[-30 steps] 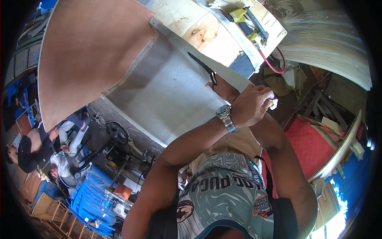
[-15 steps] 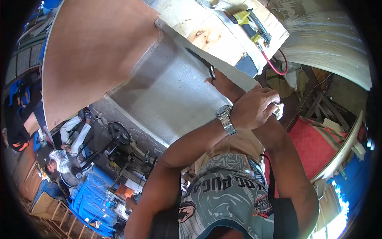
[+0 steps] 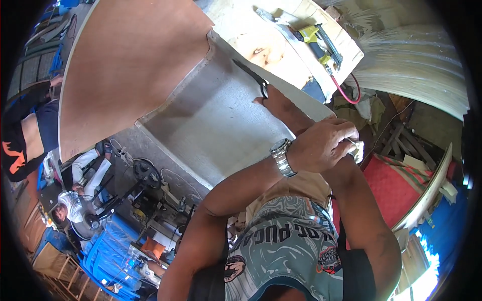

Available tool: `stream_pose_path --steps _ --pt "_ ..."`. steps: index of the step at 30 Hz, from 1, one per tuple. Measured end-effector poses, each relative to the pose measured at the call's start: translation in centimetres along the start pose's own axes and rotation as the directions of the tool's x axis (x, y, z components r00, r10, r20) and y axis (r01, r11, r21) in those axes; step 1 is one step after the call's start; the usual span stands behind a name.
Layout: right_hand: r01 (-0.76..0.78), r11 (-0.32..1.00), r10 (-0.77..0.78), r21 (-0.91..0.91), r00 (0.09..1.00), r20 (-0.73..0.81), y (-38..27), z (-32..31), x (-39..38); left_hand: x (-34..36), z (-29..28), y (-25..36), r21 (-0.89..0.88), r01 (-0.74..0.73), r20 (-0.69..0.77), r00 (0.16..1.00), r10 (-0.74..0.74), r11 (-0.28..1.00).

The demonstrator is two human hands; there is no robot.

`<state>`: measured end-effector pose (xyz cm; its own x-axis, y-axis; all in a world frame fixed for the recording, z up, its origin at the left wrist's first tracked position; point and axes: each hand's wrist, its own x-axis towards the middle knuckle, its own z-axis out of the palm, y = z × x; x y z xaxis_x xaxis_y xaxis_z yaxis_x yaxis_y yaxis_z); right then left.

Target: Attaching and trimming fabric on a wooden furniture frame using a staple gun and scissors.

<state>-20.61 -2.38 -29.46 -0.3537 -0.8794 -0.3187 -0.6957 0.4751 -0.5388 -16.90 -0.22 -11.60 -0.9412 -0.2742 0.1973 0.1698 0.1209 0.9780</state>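
My arms cross over a grey, shiny sheet of material (image 3: 216, 125) that lines a large curved piece edged by a brown board (image 3: 130, 65). My right hand (image 3: 276, 103) reaches under my left wrist and is closed on the scissors (image 3: 248, 70); their dark blades lie along the sheet's far edge, and a handle loop shows at the fingers. Above my right forearm, my left hand (image 3: 329, 144), with a metal watch on its wrist, is closed in a pinch. A small pale bit of material (image 3: 357, 150) sticks out of its fingers; the rest of it is hidden.
A yellow-green nail gun (image 3: 319, 42) with a red hose (image 3: 346, 98) lies on a wooden work surface (image 3: 296, 62) beyond the sheet. A red padded piece (image 3: 394, 190) stands at right. Two people, a wheeled machine (image 3: 147, 170) and blue plastic chairs (image 3: 108, 251) are at left.
The view has shifted slightly, and the board and sheet sit a little lower and to the right. The person at far left shows more. My hands keep nearly the same pose.
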Motion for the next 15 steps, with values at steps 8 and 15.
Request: stream_pose_path --steps 8,15 --pt "-0.168 0.986 0.159 0.02 0.959 0.234 -1.6 -1.5 2.2 0.3 -2.1 1.8 -0.124 -0.014 0.004 1.0 0.014 0.992" --pt "0.041 0.996 -0.043 -0.073 0.999 -0.032 -3.6 -2.5 2.8 -0.1 -3.0 2.6 -0.138 -0.037 -0.037 0.999 0.033 0.99"
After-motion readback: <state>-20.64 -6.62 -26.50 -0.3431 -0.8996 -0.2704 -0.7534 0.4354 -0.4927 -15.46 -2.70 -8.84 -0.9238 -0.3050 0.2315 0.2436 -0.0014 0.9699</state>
